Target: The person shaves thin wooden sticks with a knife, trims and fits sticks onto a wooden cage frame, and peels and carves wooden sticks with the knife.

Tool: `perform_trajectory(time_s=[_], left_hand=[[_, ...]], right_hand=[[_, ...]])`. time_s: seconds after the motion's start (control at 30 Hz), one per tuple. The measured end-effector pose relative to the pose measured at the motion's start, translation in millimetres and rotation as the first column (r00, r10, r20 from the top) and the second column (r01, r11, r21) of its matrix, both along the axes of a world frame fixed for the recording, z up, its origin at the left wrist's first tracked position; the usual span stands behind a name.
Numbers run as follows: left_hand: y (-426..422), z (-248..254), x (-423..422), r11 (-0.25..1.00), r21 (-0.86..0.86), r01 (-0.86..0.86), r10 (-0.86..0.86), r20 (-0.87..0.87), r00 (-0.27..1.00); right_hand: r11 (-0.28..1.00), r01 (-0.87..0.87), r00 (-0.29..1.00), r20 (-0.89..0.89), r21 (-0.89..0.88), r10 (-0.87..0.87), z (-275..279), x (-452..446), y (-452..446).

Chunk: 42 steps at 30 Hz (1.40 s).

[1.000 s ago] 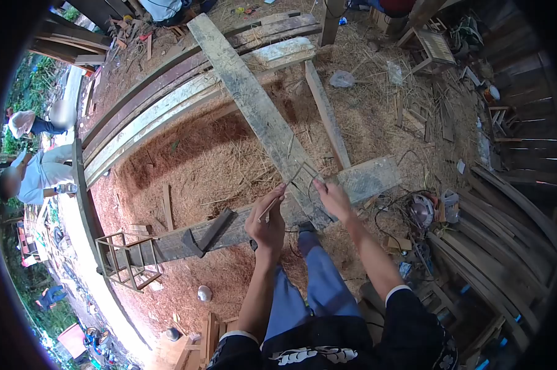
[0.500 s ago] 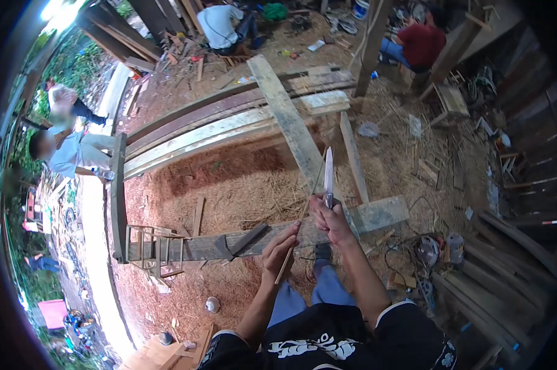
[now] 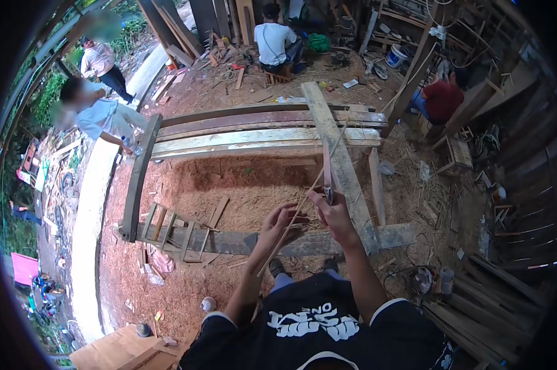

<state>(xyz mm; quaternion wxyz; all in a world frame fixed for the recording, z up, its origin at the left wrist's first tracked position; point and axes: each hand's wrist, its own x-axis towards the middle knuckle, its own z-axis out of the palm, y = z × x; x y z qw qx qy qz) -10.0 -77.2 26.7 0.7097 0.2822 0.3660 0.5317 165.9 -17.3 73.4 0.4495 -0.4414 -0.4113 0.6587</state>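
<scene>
My right hand (image 3: 334, 216) is closed around the handle of a knife (image 3: 327, 163), its blade pointing up and away from me. A thin wooden strip, perhaps bamboo (image 3: 289, 225), runs slantwise past the knife and across my left hand (image 3: 277, 227). The left fingers are stretched out and apart, and the strip lies along the palm. Near the knife the strip passes close to my right thumb; whether the thumb presses on it I cannot tell. Beneath both hands lies a long weathered plank (image 3: 229, 242).
A slanting board (image 3: 320, 105) crosses long stacked beams (image 3: 229, 137) ahead. A small wooden frame (image 3: 167, 229) leans at the left of the plank. A person in white (image 3: 273, 43) and one in red (image 3: 444, 98) sit farther off; another (image 3: 99, 117) is at the left.
My left fingers have loosened from around the strip and spread. The knife's blade has turned more edge-on. The view has shifted, and the dark angled piece on the plank is now mostly hidden.
</scene>
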Motion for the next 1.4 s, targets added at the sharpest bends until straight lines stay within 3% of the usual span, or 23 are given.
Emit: perform_trajectory(time_s=[0.07,0.17,0.27,0.37,0.43,0.5,0.53,0.57,0.7,0.8,0.93,1.03,1.13,1.23,1.4], left_hand=[[-9.7,23.2,-25.4,0.994,-0.055,0.091,-0.078,0.193,0.978],[-23.8,46.9,-65.4,0.953,-0.017,0.301,-0.301,0.017,0.953],[-40.4,45.0,-83.3,0.983,-0.102,0.151,-0.156,-0.046,0.987],[-53.3,29.4,-95.9,0.989,-0.149,0.001,-0.011,-0.072,0.997],[-63.4,19.3,-108.1,0.987,-0.154,-0.044,0.035,-0.057,0.998],[-73.3,8.1,-117.0,0.981,-0.154,-0.120,0.114,-0.046,0.992],[-75.1,5.1,-120.5,0.976,-0.147,-0.158,0.154,-0.040,0.987],[-77.9,4.0,-123.9,0.974,-0.144,-0.173,0.164,-0.074,0.984],[-84.8,1.9,-146.5,0.969,-0.135,-0.205,0.188,-0.132,0.973],[-93.5,-8.9,-154.5,0.966,-0.120,-0.229,0.211,-0.146,0.967],[-98.0,-14.7,-159.1,0.963,-0.086,-0.255,0.228,-0.245,0.942],[-100.3,-13.9,-166.2,0.982,0.061,-0.181,0.185,-0.537,0.823],[-99.6,-14.0,-165.0,0.974,-0.079,-0.213,0.173,-0.349,0.921],[-102.8,-15.7,-166.9,0.959,-0.249,-0.134,0.077,-0.225,0.971],[-99.3,-20.2,-164.9,0.968,-0.242,-0.061,0.028,-0.134,0.991]], right_hand=[[0.999,-0.027,0.998,0.059,0.044,0.024,15.0,-25.4,-10.2],[0.993,-0.039,0.995,0.092,0.111,0.029,4.2,-58.9,-19.1],[0.997,-0.011,0.989,0.148,0.074,0.000,-7.0,-87.3,-34.6],[0.981,-0.023,0.970,0.242,0.192,-0.025,-40.3,-107.6,-44.6],[0.997,-0.072,0.993,0.094,0.013,0.070,-53.8,-112.8,-53.4],[0.991,-0.131,0.973,0.197,0.040,0.121,-61.5,-123.7,-68.3],[0.971,-0.181,0.920,0.377,0.158,0.110,-62.0,-133.2,-73.8],[0.930,-0.252,0.838,0.541,0.266,0.073,-60.5,-142.4,-77.6],[0.705,-0.436,0.741,0.668,0.560,-0.073,-45.9,-170.8,-84.6],[0.692,-0.546,0.640,0.768,0.472,-0.020,-35.9,-176.5,-85.2],[0.642,-0.605,0.596,0.802,0.471,-0.027,-42.2,-175.9,-79.2],[0.625,-0.601,0.593,0.802,0.499,-0.071,-49.8,-173.1,-76.7],[0.653,-0.557,0.586,0.800,0.513,-0.129,-61.3,-165.1,-74.6],[0.694,-0.513,0.537,0.820,0.505,-0.199,-82.5,-146.8,-68.3],[0.721,-0.477,0.507,0.827,0.503,-0.242,-82.5,-136.6,-75.2]])
